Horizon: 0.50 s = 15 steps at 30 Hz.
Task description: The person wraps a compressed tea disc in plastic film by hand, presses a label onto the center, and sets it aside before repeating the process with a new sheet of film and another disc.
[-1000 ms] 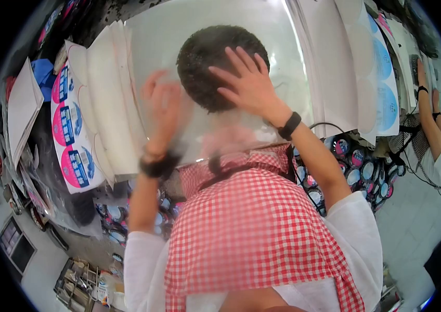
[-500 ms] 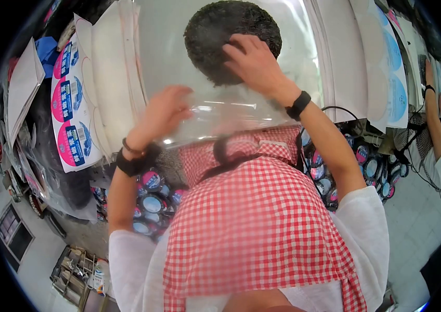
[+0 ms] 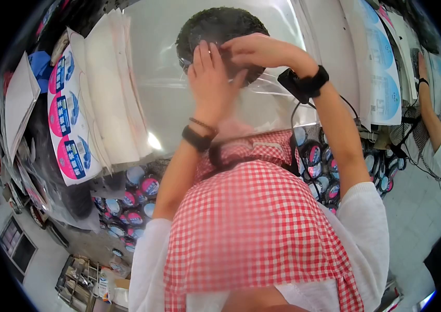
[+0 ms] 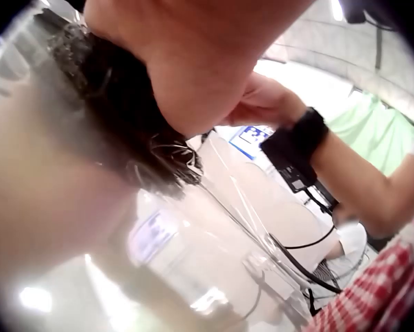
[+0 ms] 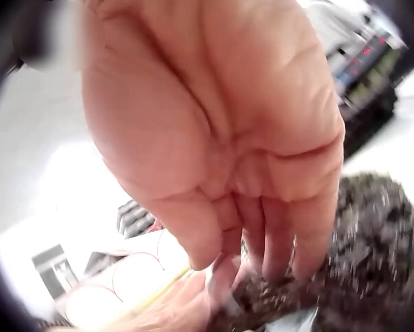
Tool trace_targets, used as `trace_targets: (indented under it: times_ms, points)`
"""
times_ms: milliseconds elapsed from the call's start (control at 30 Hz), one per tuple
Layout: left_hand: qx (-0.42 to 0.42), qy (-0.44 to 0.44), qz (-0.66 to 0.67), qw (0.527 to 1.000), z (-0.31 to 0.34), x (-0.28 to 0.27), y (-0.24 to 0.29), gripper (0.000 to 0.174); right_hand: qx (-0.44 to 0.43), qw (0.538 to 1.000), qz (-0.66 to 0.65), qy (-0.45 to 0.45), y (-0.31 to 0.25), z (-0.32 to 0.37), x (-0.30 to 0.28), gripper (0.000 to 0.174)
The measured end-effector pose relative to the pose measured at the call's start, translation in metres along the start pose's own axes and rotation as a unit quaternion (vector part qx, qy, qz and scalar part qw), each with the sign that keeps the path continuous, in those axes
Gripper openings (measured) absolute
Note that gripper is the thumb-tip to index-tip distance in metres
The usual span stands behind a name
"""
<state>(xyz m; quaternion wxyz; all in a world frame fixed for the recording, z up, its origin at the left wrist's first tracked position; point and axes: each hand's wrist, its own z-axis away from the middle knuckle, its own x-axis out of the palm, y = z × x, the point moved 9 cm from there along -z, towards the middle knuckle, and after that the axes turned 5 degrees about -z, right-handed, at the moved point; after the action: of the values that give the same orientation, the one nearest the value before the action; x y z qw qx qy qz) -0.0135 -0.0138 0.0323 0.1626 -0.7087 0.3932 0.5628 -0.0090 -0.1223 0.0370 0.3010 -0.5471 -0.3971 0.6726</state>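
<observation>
A round dark disc of dried seaweed (image 3: 199,28) lies on the pale tabletop, with creased clear plastic film (image 3: 275,80) along its near edge. My left hand (image 3: 211,83) rests on the disc's near part, fingers extended and thumb apart. From the right, my right hand (image 3: 267,51) reaches over the disc, its fingertips beside the left hand's. In the right wrist view the fingers of my right hand (image 5: 221,138) bend down to the seaweed (image 5: 380,256); I cannot tell whether they pinch anything. The left wrist view shows shiny film around the seaweed's edge (image 4: 176,162).
Stacked paper sheets (image 3: 114,78) and pink-and-blue printed label sheets (image 3: 69,125) lie at left. More white sheets (image 3: 337,62) and blue labels (image 3: 379,67) lie at right. Several round labelled packs (image 3: 129,200) are below the table. Another person's arm (image 3: 428,101) shows at far right.
My left hand has moved from the left side of the table onto the disc. The right hand has turned so its fingers point left. The film now shows creases at the disc's near edge.
</observation>
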Motion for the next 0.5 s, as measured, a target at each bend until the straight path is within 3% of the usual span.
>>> trace_targets:
  times_ms: [33, 67, 100, 200, 300, 333, 433, 500]
  points:
    - [-0.015, -0.02, -0.026, 0.999, -0.004, 0.01, -0.002, 0.075, 0.024, 0.987, 0.155, 0.026, -0.014, 0.001, -0.002, 0.023]
    - [-0.031, -0.015, -0.014, 0.999, -0.002, 0.013, -0.004, 0.068, -0.046, 0.959, 0.224, 0.17, -0.056, 0.017, -0.021, 0.027]
    - [-0.035, -0.024, -0.016, 0.999, -0.001, 0.016, -0.004, 0.065, -0.113, 0.902, 0.284, 0.306, -0.098, 0.045, -0.028, 0.03]
    - [-0.054, -0.044, -0.002, 0.998, -0.005, 0.019, -0.008, 0.055, 0.038, 0.919, 0.215, 0.328, -0.079, 0.105, 0.0, 0.043]
    - [-0.066, -0.041, 0.0, 0.997, -0.005, 0.022, -0.009, 0.054, 0.25, 0.822, 0.365, 0.358, -0.019, 0.101, 0.026, 0.059]
    - [-0.065, -0.045, 0.004, 0.997, -0.005, 0.023, -0.009, 0.054, 0.278, 0.835, 0.327, 0.345, 0.0, 0.089, 0.032, 0.07]
    - [-0.091, -0.029, -0.027, 0.995, -0.008, 0.022, -0.015, 0.054, 0.216, 0.804, 0.415, 0.367, -0.002, 0.067, 0.027, 0.074]
    - [-0.093, -0.052, -0.026, 0.994, -0.008, 0.031, -0.023, 0.055, 0.196, 0.813, 0.4, 0.375, -0.01, 0.063, 0.027, 0.069]
